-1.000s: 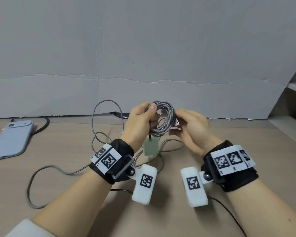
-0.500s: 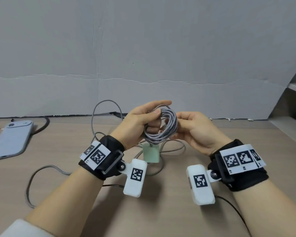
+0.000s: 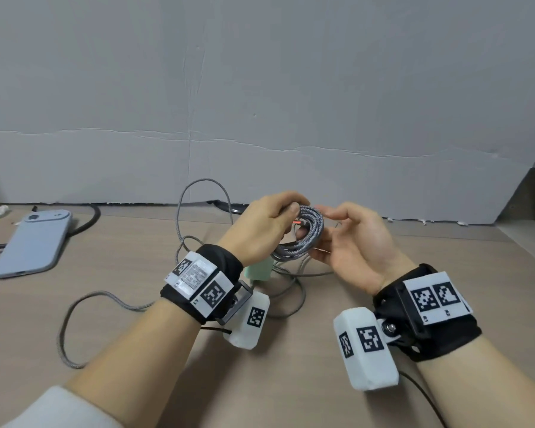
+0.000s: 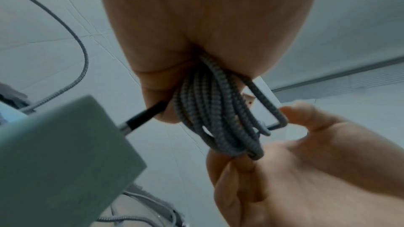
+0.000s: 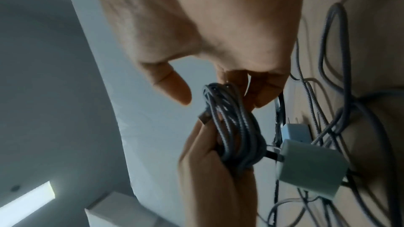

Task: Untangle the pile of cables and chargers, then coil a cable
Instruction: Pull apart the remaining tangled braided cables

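Left hand (image 3: 261, 227) has its fingers curled tight around the coiled grey braided cable (image 3: 303, 234), held up over the desk (image 3: 383, 304); pale green charger (image 3: 259, 269) dangles under it. Right hand (image 3: 357, 242) is loosely spread, fingertips touching the coil. Wristbands (image 3: 200, 284) show only square code markers, no readable text

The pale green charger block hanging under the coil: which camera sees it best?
The right wrist view: the green charger shows whole, plugged onto the coiled cable. The left wrist view shows it close but blurred and cut off by the frame edge. In the head view the left hand largely hides it.
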The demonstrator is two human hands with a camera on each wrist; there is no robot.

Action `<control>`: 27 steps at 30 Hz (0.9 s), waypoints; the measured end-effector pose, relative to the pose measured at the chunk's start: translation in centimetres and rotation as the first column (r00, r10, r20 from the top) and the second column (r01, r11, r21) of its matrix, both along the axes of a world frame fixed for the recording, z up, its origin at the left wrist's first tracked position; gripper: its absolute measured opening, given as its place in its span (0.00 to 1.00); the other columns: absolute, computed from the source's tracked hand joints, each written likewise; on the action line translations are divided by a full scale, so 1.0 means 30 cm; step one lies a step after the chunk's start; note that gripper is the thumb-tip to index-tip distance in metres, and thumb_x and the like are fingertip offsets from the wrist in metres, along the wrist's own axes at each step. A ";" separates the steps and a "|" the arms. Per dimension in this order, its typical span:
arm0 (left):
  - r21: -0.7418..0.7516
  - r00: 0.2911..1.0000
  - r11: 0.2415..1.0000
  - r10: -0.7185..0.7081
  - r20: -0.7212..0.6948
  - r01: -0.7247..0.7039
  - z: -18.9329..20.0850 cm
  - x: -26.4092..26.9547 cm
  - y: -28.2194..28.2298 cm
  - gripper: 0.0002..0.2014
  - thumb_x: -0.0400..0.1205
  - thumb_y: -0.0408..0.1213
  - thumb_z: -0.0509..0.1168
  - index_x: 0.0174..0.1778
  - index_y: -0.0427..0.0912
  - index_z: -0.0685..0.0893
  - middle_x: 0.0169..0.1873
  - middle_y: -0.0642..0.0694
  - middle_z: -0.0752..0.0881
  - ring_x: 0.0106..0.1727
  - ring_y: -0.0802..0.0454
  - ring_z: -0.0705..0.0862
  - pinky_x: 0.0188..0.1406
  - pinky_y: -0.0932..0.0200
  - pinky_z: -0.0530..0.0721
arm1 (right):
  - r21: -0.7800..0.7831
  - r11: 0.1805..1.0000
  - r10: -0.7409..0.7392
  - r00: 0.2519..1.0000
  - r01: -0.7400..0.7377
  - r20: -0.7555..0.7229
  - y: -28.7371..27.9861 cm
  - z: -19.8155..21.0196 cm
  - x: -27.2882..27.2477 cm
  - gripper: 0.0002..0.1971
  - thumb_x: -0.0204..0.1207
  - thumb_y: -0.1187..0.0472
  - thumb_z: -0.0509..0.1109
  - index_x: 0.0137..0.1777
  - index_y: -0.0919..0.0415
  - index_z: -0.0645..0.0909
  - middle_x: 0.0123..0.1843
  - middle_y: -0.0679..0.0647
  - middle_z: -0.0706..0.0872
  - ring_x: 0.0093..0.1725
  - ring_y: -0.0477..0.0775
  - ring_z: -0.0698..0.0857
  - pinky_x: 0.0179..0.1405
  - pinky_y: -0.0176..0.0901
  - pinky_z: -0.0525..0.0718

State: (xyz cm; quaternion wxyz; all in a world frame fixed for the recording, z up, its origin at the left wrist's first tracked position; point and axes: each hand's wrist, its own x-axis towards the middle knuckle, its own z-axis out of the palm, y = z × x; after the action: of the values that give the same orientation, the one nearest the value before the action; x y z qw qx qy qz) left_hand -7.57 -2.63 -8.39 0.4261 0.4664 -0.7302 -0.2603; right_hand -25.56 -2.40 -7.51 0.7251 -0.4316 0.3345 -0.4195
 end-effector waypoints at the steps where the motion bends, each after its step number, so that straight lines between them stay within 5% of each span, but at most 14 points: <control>1: -0.001 0.999 0.999 0.034 0.034 -0.034 -0.003 0.004 -0.004 0.11 0.91 0.39 0.56 0.58 0.45 0.84 0.23 0.58 0.75 0.25 0.61 0.72 0.31 0.59 0.70 | -0.046 0.999 -0.014 1.000 0.014 0.010 0.006 -0.003 0.012 0.19 0.71 0.66 0.64 0.64 0.60 0.76 0.43 0.59 0.87 0.43 0.54 0.84 0.50 0.50 0.76; 4: 0.013 0.996 0.997 0.074 0.051 -0.075 -0.001 0.005 -0.008 0.09 0.91 0.40 0.57 0.56 0.45 0.83 0.28 0.55 0.79 0.28 0.59 0.76 0.35 0.57 0.73 | -0.272 0.956 -0.148 0.981 0.110 -0.124 0.024 -0.018 0.049 0.28 0.76 0.77 0.67 0.71 0.53 0.70 0.42 0.60 0.86 0.41 0.54 0.83 0.42 0.46 0.81; 7: -0.003 0.995 0.996 0.091 0.048 -0.091 0.009 -0.014 0.006 0.11 0.92 0.40 0.57 0.55 0.42 0.84 0.27 0.57 0.79 0.27 0.63 0.75 0.32 0.60 0.71 | -0.537 0.838 -0.292 0.911 0.096 -0.292 0.033 -0.022 0.055 0.23 0.77 0.72 0.74 0.63 0.46 0.74 0.40 0.61 0.89 0.36 0.57 0.86 0.42 0.56 0.88; 10: 0.006 0.994 0.994 0.107 -0.005 -0.107 0.020 -0.034 0.022 0.12 0.92 0.41 0.56 0.49 0.43 0.83 0.26 0.56 0.78 0.26 0.62 0.75 0.30 0.61 0.71 | -0.809 0.587 -0.569 0.695 -0.032 -0.441 0.039 -0.027 0.039 0.14 0.78 0.60 0.75 0.58 0.44 0.79 0.44 0.49 0.90 0.36 0.46 0.85 0.47 0.55 0.87; 12: 0.016 0.993 0.994 0.111 -0.048 -0.110 0.038 -0.047 0.036 0.14 0.92 0.41 0.56 0.47 0.40 0.84 0.27 0.55 0.79 0.27 0.56 0.75 0.32 0.57 0.74 | -0.920 0.374 -0.753 0.540 -0.119 -0.376 0.059 -0.015 0.041 0.08 0.80 0.57 0.74 0.56 0.48 0.82 0.53 0.45 0.86 0.43 0.44 0.84 0.50 0.51 0.84; 15: 0.017 0.990 0.997 0.077 -0.116 -0.076 0.077 -0.066 0.062 0.15 0.91 0.39 0.57 0.48 0.35 0.84 0.27 0.52 0.79 0.29 0.51 0.75 0.34 0.52 0.75 | -0.964 0.236 -0.805 0.532 -0.119 -0.263 0.094 0.040 0.030 0.03 0.80 0.59 0.73 0.49 0.58 0.84 0.57 0.51 0.81 0.51 0.55 0.84 0.49 0.56 0.85; 19: 0.021 0.995 1.000 -0.018 -0.101 0.020 0.134 -0.091 0.117 0.15 0.92 0.41 0.55 0.52 0.36 0.83 0.28 0.52 0.77 0.30 0.51 0.74 0.34 0.53 0.74 | -0.969 0.246 -0.727 0.660 -0.004 -0.187 0.186 0.166 -0.055 0.07 0.79 0.62 0.76 0.45 0.60 0.80 0.52 0.53 0.86 0.50 0.50 0.87 0.51 0.50 0.89; 22: -0.005 0.993 0.993 -0.118 0.005 0.118 0.191 -0.158 0.184 0.14 0.93 0.42 0.54 0.46 0.41 0.79 0.28 0.51 0.76 0.29 0.53 0.73 0.33 0.55 0.74 | -0.849 0.434 -0.690 0.718 0.303 -0.097 0.272 0.233 -0.132 0.09 0.79 0.66 0.77 0.43 0.57 0.79 0.50 0.55 0.90 0.49 0.52 0.92 0.51 0.49 0.91; 24: -0.033 0.983 0.983 -0.176 0.060 0.178 0.226 -0.220 0.243 0.14 0.93 0.41 0.54 0.43 0.41 0.77 0.28 0.52 0.75 0.27 0.57 0.71 0.31 0.60 0.72 | -0.645 0.570 -0.677 0.735 0.509 -0.017 0.330 0.258 -0.184 0.06 0.82 0.66 0.73 0.47 0.64 0.78 0.47 0.62 0.88 0.42 0.54 0.93 0.42 0.49 0.92; 27: -0.090 0.970 0.968 -0.226 0.087 0.234 0.251 -0.314 0.342 0.15 0.93 0.40 0.55 0.40 0.42 0.75 0.27 0.52 0.75 0.24 0.60 0.70 0.27 0.66 0.70 | -0.405 0.690 -0.666 0.745 0.600 -0.033 0.423 0.276 -0.275 0.06 0.83 0.64 0.72 0.52 0.67 0.79 0.40 0.60 0.85 0.30 0.49 0.88 0.33 0.42 0.89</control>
State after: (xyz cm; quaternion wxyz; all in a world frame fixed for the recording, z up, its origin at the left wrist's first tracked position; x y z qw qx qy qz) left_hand -16.99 7.61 -0.87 0.3878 0.3663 -0.8070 -0.2534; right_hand -33.80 10.29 0.77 0.4076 -0.4526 0.4412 -0.6591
